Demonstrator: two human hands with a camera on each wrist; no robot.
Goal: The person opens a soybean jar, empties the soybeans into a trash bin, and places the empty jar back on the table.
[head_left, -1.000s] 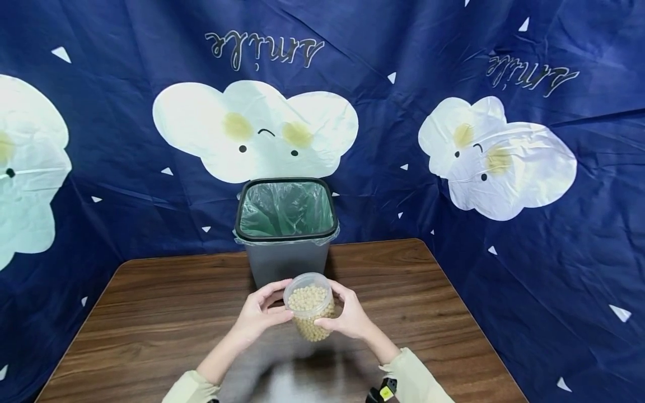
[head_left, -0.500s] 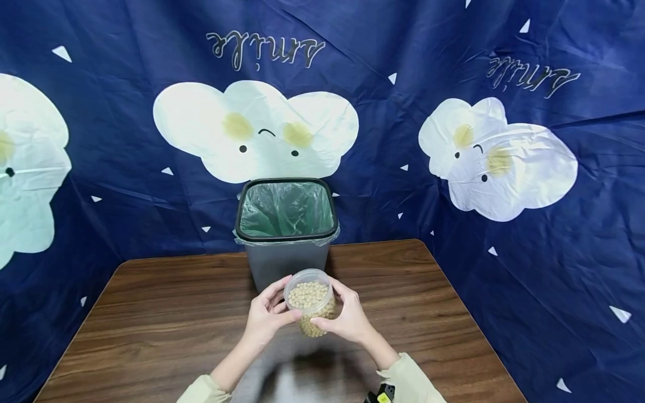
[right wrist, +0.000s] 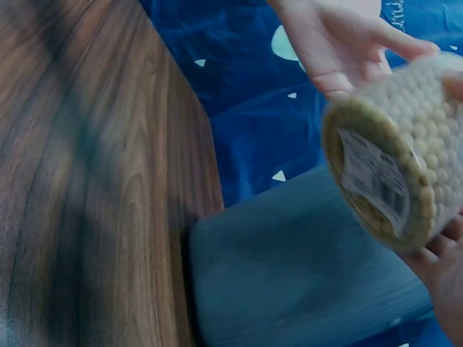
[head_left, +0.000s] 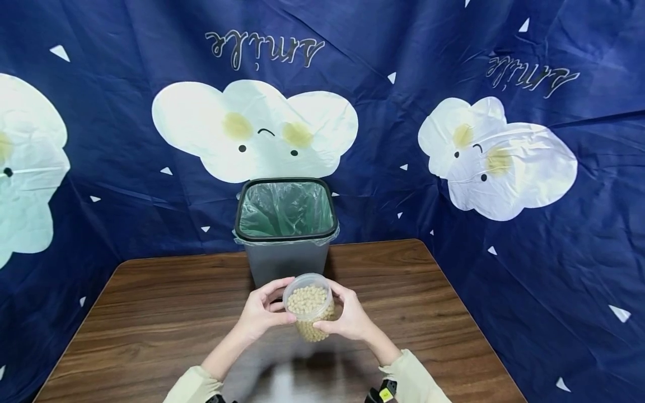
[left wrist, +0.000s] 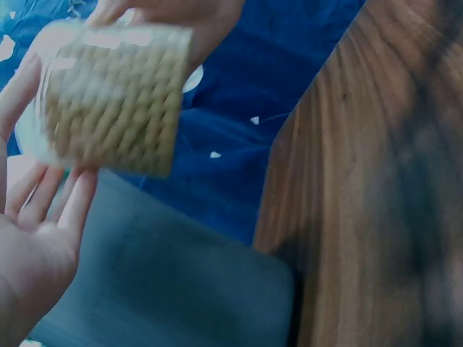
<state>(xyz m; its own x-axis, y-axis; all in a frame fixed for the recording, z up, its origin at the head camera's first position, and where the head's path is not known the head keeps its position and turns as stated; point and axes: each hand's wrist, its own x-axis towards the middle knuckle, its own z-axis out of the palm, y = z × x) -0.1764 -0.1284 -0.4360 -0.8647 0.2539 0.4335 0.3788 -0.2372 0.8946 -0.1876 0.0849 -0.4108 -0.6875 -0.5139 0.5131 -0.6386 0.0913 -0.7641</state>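
Note:
A clear plastic jar (head_left: 308, 302) full of round beige beans is held above the table, its rim toward me and slightly tilted. My left hand (head_left: 262, 313) holds it near the rim, thumb in front and fingers on the far side. From the right, my right hand (head_left: 353, 319) grips the jar's body, thumb across its front. In the left wrist view, fingertips of the left hand (left wrist: 40, 253) press the jar's (left wrist: 116, 101) side. A white printed label (right wrist: 375, 179) shows on the jar's base in the right wrist view.
Behind the jar stands a grey trash bin (head_left: 287, 262) with a black rim and a translucent green liner (head_left: 287, 210). It is at the back of the brown wooden table (head_left: 151, 319). A dark blue curtain (head_left: 383, 33) with white clouds hangs behind and at the sides.
Compared with half a second ago, the jar and both hands sit slightly lower. My left hand has shifted a little to the left along the rim, back to about where it was earlier.

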